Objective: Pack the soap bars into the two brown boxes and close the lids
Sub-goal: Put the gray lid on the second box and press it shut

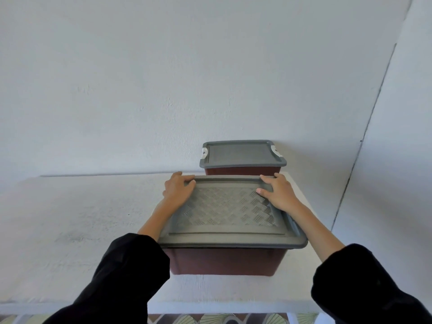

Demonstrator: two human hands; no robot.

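Left hand: the left hand (178,189) lies at the far left corner of the near lid, fingers curled over the rim and thumb on top, gripping the edge.
Right hand: the right hand (279,192) mirrors it at the far right corner, fingers hooked over the far rim, thumb laid flat on the patterned panel, clamped on the lid's edge.
Sleeves: loose black sleeves (126,277) cover both forearms, which run along either side of the near box.
Near lid: the grey rectangular plastic lid with a woven-pattern panel (228,210) covers the whole mouth of the near box; whether it is snapped fully home I cannot tell.
Near box: the reddish-brown plastic box (224,260) stands near the front edge of the white table (81,225), right of centre.
Far box: a second reddish-brown plastic box with a grey lid and white side clips (242,157) sits just behind the near one, against the white wall (187,66); its lid looks seated.
Soap bars: none in view on the table; presumably already inside the boxes, though the lids hide the contents.
Done: judging by this, packing is finished and the far box is closed.
Left: pressing the near lid down all round and fastening any clips, which are not visible on this box.
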